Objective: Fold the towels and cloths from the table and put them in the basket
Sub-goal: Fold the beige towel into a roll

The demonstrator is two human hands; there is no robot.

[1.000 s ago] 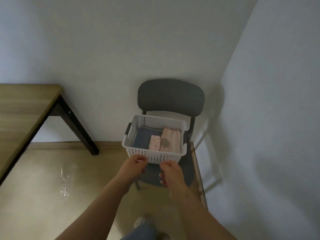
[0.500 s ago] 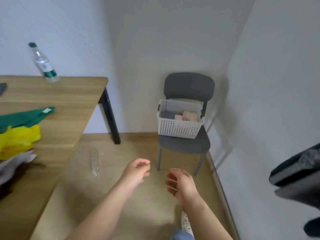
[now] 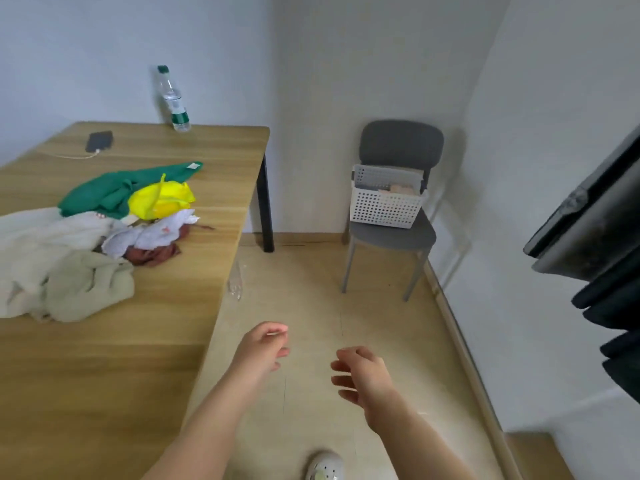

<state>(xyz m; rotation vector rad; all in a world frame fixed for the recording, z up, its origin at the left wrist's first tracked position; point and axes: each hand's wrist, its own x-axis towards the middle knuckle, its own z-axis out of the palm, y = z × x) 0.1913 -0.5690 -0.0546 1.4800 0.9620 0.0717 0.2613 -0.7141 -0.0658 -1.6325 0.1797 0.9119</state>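
A white perforated basket (image 3: pixel 384 206) stands on a grey chair (image 3: pixel 398 143) in the far corner, with folded pink cloth showing over its rim. On the wooden table (image 3: pixel 104 358) at the left lies a loose pile: a green cloth (image 3: pixel 104 192), a yellow cloth (image 3: pixel 162 199), a white patterned cloth (image 3: pixel 152 233), a dark red cloth (image 3: pixel 152 254), a cream towel (image 3: pixel 31 240) and a pale green towel (image 3: pixel 86 285). My left hand (image 3: pixel 265 348) and my right hand (image 3: pixel 360 375) hang over the floor, fingers loosely curled, holding nothing.
A plastic bottle (image 3: pixel 173 98) and a phone (image 3: pixel 99 140) with a cable sit at the table's far end. A dark object (image 3: pixel 595 230) juts in from the right wall. Bare floor (image 3: pixel 311 289) lies between table and chair. A shoe (image 3: pixel 323 465) shows below.
My hands have left the basket's front rim and I have backed away from the chair. The view has swung left, bringing the table and its pile of cloths into sight.
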